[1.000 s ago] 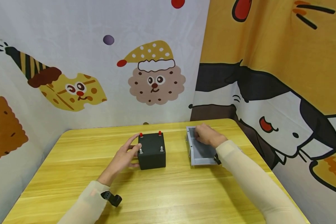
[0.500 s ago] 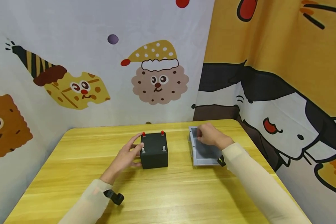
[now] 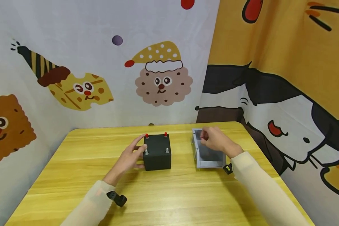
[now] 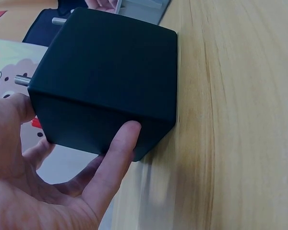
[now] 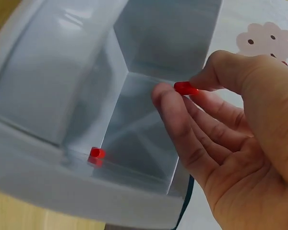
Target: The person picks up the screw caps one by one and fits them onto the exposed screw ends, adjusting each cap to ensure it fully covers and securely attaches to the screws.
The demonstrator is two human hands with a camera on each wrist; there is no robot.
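Note:
A black box [image 3: 157, 160] stands on the table, with metal posts rising from its top. Red caps [image 3: 165, 134] cover the two back posts; the two front posts [image 3: 167, 150] are bare threaded metal. My left hand [image 3: 129, 157] rests against the box's left side, fingers spread and thumb at the top edge. Over the grey bin [image 3: 211, 164], my right hand [image 3: 217, 139] pinches a small red cap [image 5: 182, 88] between thumb and fingertips. Another red cap [image 5: 96, 154] lies inside the bin, seen in the right wrist view.
Both box and bin stand on a wood-grain table [image 3: 169, 194], a gap between them. Cartoon-printed curtains [image 3: 84, 25] hang behind the table and along its right side. Black straps with small devices [image 3: 117, 199] sit on the wrists.
My right hand rises slightly and draws back from inside the bin, fingertips pinched. The left hand stays against the box. The whole head view shifts a little to the right.

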